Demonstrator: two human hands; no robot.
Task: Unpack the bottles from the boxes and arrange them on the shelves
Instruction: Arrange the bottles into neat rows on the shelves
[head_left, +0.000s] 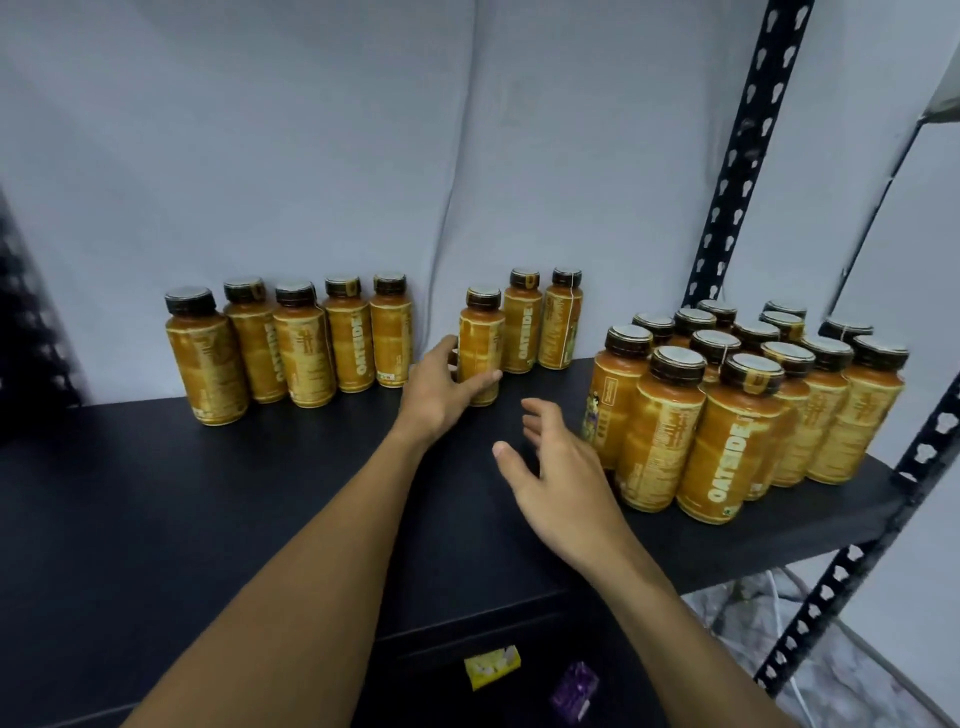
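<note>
Orange bottles with dark caps stand upright on a black shelf (208, 519). A row of several bottles (291, 345) lines the back wall at the left. My left hand (441, 389) wraps around the lower part of one bottle (480, 338) standing just in front of two more bottles (540, 322) at the back. My right hand (556, 467) hovers above the shelf with fingers spread, holding nothing, just left of a dense cluster of bottles (737, 410) at the right end.
Black perforated shelf posts (737, 156) rise at the right, and a second post (857, 561) runs at the front right corner. A white wall backs the shelf. Below the shelf edge lie a yellow packet (491, 666) and a purple packet (574, 691).
</note>
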